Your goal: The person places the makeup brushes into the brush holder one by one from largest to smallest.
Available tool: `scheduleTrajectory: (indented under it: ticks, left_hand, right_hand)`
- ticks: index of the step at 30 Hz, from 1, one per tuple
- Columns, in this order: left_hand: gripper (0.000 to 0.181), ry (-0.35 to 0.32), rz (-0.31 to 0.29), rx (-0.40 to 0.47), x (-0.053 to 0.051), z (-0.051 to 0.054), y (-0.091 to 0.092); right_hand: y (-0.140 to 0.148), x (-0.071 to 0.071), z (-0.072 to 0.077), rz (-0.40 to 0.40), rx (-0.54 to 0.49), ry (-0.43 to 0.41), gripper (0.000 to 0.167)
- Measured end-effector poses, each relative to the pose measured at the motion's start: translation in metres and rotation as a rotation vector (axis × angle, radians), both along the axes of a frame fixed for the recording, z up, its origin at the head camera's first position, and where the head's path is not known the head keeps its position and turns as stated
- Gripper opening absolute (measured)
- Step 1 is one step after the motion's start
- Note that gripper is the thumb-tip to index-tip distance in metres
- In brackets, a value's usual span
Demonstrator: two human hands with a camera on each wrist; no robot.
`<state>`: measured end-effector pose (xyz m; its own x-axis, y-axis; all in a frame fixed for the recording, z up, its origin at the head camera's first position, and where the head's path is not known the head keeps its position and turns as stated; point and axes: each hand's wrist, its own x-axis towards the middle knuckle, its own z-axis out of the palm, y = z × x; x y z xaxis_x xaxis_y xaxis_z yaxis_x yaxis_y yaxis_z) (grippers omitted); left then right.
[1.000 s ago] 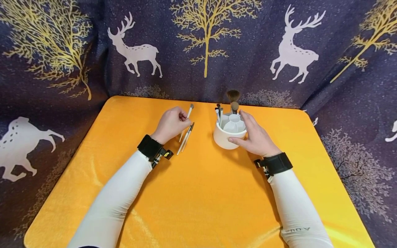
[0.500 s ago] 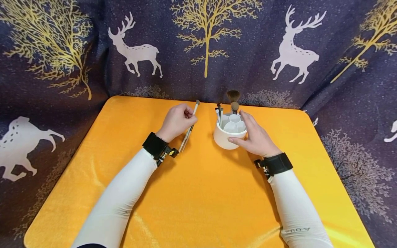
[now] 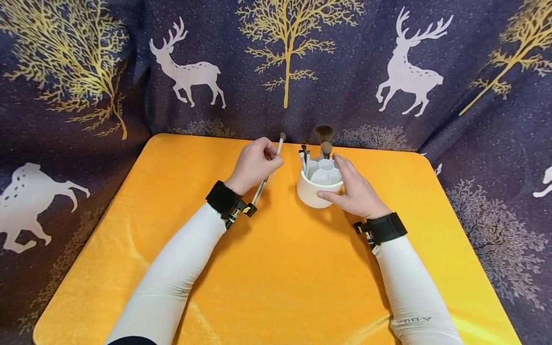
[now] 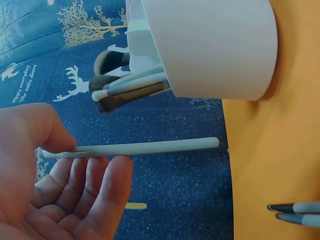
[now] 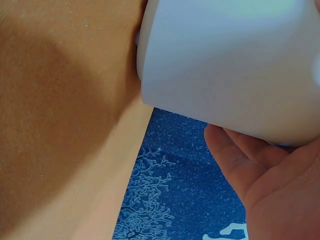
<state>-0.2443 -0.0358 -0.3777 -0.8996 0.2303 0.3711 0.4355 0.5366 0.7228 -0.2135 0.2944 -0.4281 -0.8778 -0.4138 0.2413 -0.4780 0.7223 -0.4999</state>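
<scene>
A slim makeup brush [image 4: 165,146] with a pale handle is pinched between the thumb and fingers of my left hand [image 3: 254,165], its bristle end pointing up and away in the head view. The hand is above the table, left of a round white brush holder [image 3: 314,195]. My right hand [image 3: 355,189] grips that holder from the right, thumb on the near side and fingers round the far side. Several makeup brushes stand in the holder's left and back compartments, among them a large fluffy brush [image 3: 324,133]. Inside it are pale dividers with a round middle cup.
Partly under the left wrist, thin makeup brushes [image 3: 259,191] lie on the table; two dark tips show in the left wrist view. An orange cloth [image 3: 276,268] covers the table. A dark blue curtain [image 3: 345,72] with deer and trees hangs behind the far edge.
My left hand has moved right with the makeup brush, over the loose brushes and closer to the holder. The right hand and the holder have stayed in place.
</scene>
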Motion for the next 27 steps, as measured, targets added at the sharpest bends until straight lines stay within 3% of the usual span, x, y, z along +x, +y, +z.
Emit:
scheduleTrajectory:
  ticks: [14, 27]
  left_hand:
    - [0.009, -0.016, -0.021, 0.094, 0.001, 0.009, 0.013]
    - [0.012, -0.016, -0.075, 0.103, -0.001, 0.010, 0.026]
  right_hand:
    - [-0.002, -0.002, 0.001, 0.004, 0.000, -0.019, 0.118]
    - [0.000, -0.001, 0.000, 0.005, -0.027, -0.023, 0.117]
